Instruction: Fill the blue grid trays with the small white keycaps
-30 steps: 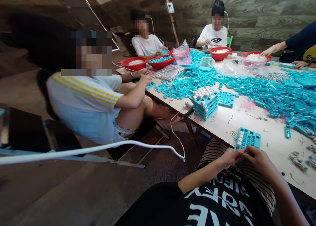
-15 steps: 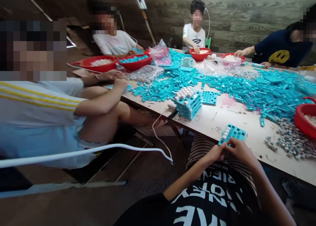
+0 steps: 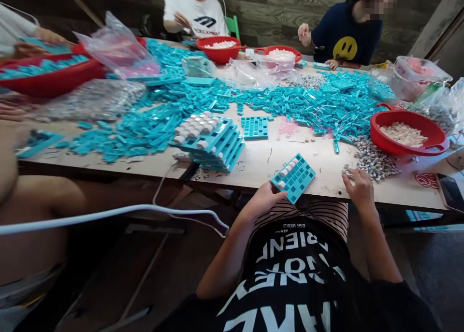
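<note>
Turquoise board (image 3: 298, 178), just right of the frame's centre, pinched in your left hand (image 3: 266, 199): white caps (image 3: 289, 167) along one edge, most slots bare, so plenty looks left. Your right hand (image 3: 361, 187) meets small parts (image 3: 381, 162) farther right (gripping any? can't tell).

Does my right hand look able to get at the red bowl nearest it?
Probably yes: the red bowl sits open-topped beyond the right hand, with just the low pile of small parts between them.
</note>
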`<action>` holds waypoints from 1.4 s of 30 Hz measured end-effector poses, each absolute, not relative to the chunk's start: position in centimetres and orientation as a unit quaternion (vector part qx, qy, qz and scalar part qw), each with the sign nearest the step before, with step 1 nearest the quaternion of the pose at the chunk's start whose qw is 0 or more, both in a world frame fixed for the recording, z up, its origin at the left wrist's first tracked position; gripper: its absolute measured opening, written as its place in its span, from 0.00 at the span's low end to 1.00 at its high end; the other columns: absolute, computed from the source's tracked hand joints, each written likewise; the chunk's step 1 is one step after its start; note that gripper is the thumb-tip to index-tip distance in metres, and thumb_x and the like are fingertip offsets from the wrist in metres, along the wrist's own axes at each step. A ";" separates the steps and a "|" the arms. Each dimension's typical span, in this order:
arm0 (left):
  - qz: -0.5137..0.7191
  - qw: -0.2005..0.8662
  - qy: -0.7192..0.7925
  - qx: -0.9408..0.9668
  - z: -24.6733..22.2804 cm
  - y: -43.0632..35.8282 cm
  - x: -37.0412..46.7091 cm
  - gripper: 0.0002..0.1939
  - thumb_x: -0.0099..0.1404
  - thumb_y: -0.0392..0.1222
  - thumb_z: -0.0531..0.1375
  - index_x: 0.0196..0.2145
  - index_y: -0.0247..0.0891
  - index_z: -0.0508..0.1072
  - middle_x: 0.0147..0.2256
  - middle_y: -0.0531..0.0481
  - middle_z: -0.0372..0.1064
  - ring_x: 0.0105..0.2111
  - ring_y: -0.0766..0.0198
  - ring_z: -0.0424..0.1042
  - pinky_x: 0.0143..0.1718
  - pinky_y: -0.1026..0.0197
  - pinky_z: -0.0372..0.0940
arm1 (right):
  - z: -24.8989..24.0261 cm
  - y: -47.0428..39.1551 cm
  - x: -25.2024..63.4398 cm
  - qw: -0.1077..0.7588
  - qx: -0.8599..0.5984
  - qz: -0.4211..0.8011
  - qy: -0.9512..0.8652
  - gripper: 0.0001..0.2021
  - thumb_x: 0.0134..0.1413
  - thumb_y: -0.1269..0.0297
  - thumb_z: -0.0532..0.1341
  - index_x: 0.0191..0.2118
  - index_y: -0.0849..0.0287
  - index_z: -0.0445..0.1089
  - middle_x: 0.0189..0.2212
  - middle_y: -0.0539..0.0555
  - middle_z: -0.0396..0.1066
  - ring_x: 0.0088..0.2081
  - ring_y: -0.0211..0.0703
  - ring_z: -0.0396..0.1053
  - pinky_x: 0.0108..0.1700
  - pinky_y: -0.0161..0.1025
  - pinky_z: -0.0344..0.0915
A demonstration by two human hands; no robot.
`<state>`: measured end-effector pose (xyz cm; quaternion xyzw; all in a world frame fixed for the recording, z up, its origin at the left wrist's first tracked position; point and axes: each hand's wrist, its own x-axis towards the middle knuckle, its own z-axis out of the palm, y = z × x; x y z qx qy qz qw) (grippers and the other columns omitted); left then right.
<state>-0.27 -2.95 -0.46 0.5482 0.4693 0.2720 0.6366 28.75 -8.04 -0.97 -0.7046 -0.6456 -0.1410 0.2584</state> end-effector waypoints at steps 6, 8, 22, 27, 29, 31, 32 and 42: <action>0.260 0.501 0.532 0.631 -0.4 -1.5 0.9 0.17 0.52 0.39 0.60 0.41 0.35 0.69 0.34 0.49 0.72 0.32 0.64 0.70 0.34 0.64 0.64 | -0.1 -4.9 31.0 0.010 -0.779 -0.135 -0.612 0.26 0.57 0.45 0.50 0.53 0.58 0.61 0.44 0.61 0.64 0.37 0.50 0.67 0.31 0.39 0.59; 0.256 0.463 0.544 0.651 -0.5 -0.9 1.0 0.15 0.53 0.40 0.59 0.39 0.35 0.70 0.33 0.49 0.71 0.31 0.64 0.70 0.33 0.64 0.63 | -0.3 -4.4 30.8 -0.014 -0.780 -0.121 -0.614 0.25 0.58 0.45 0.48 0.52 0.58 0.62 0.43 0.59 0.64 0.35 0.48 0.67 0.30 0.38 0.57; 0.280 0.287 0.624 0.671 -2.3 1.3 2.6 0.16 0.55 0.43 0.59 0.41 0.38 0.70 0.40 0.45 0.67 0.41 0.59 0.67 0.42 0.61 0.62 | -2.1 -4.1 32.4 0.099 -0.797 -0.097 -0.588 0.17 0.59 0.54 0.51 0.45 0.56 0.70 0.42 0.55 0.66 0.32 0.40 0.66 0.29 0.36 0.52; 0.269 0.212 0.666 0.663 -3.1 2.6 1.9 0.19 0.52 0.49 0.61 0.40 0.39 0.73 0.44 0.43 0.62 0.46 0.51 0.63 0.48 0.53 0.60 | -2.5 -4.0 32.9 0.117 -0.787 -0.106 -0.597 0.18 0.58 0.54 0.51 0.46 0.57 0.70 0.42 0.55 0.67 0.33 0.41 0.67 0.29 0.36 0.55; 0.287 0.177 0.661 0.670 -3.6 2.9 1.6 0.21 0.52 0.49 0.62 0.43 0.40 0.72 0.46 0.42 0.60 0.47 0.50 0.62 0.48 0.52 0.60 | -2.5 -4.0 33.0 0.122 -0.780 -0.109 -0.604 0.18 0.58 0.53 0.50 0.46 0.56 0.70 0.41 0.56 0.68 0.33 0.42 0.67 0.30 0.37 0.57; 0.322 0.129 0.646 0.680 -4.4 3.0 1.5 0.26 0.52 0.49 0.62 0.48 0.38 0.69 0.48 0.41 0.57 0.48 0.50 0.60 0.49 0.51 0.59 | -2.5 -4.0 33.0 0.124 -0.775 -0.109 -0.610 0.19 0.58 0.53 0.50 0.46 0.56 0.70 0.42 0.56 0.68 0.34 0.43 0.67 0.31 0.38 0.58; 0.343 0.105 0.636 0.683 -4.7 3.0 1.5 0.27 0.52 0.48 0.62 0.49 0.38 0.68 0.49 0.41 0.56 0.48 0.50 0.60 0.50 0.51 0.59 | -2.5 -3.9 33.1 0.125 -0.774 -0.108 -0.612 0.19 0.58 0.52 0.50 0.46 0.56 0.70 0.42 0.56 0.68 0.35 0.44 0.68 0.32 0.38 0.59; 0.394 0.030 0.599 0.697 -5.5 1.9 1.9 0.17 0.56 0.45 0.60 0.44 0.39 0.71 0.47 0.42 0.58 0.45 0.53 0.62 0.48 0.53 0.62 | -2.4 -3.6 33.3 0.154 -0.783 -0.086 -0.596 0.20 0.57 0.50 0.49 0.45 0.57 0.70 0.44 0.57 0.69 0.40 0.49 0.68 0.36 0.41 0.62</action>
